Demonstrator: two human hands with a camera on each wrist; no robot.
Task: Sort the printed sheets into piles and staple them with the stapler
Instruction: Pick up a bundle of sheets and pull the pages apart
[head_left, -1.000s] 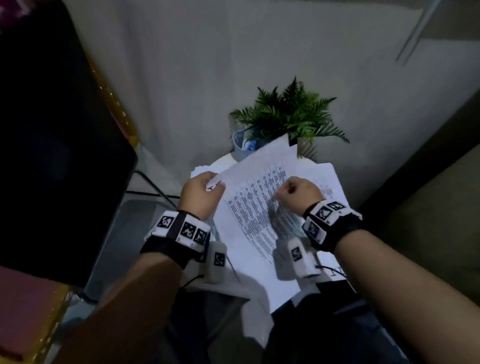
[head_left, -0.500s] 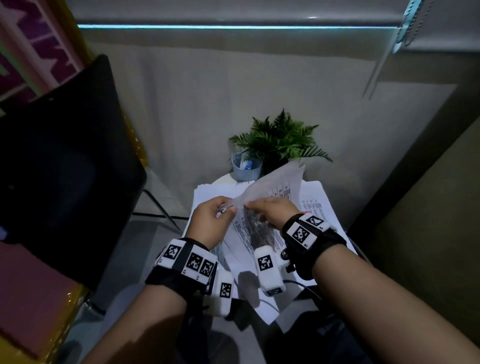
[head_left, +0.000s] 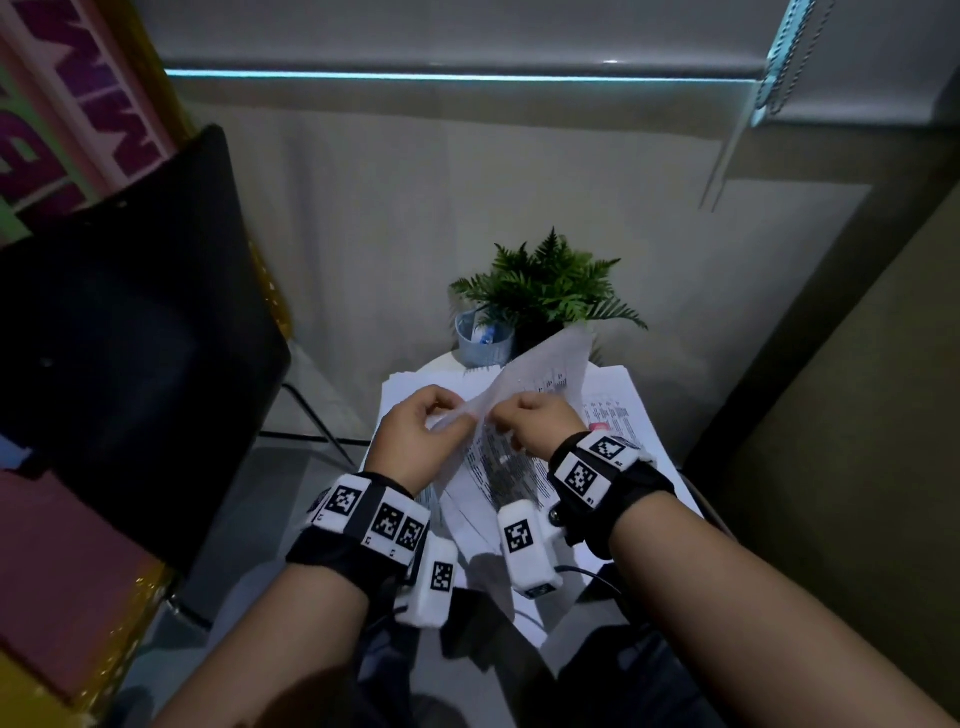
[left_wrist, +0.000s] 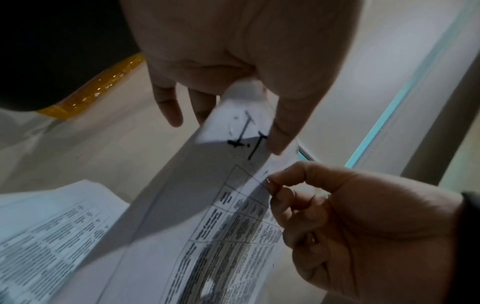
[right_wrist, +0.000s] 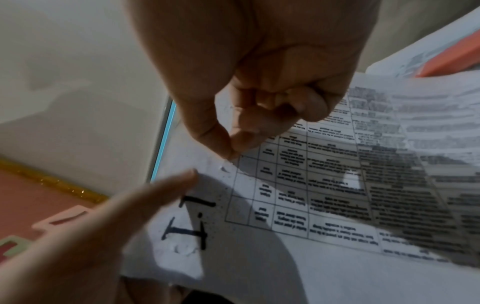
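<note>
Holding one printed sheet (head_left: 540, 384) lifted above the other sheets (head_left: 618, 410) on the small table (head_left: 441, 361), I pinch its marked corner with my left hand (head_left: 415, 441) and pick at the same corner with the thumb and forefinger of my right hand (head_left: 535, 428). Sorting seems to me only at its beginning, because the other sheets lie spread and overlapping, not in clear piles. No stapler is visible to me, so all the stapling is left.
</note>
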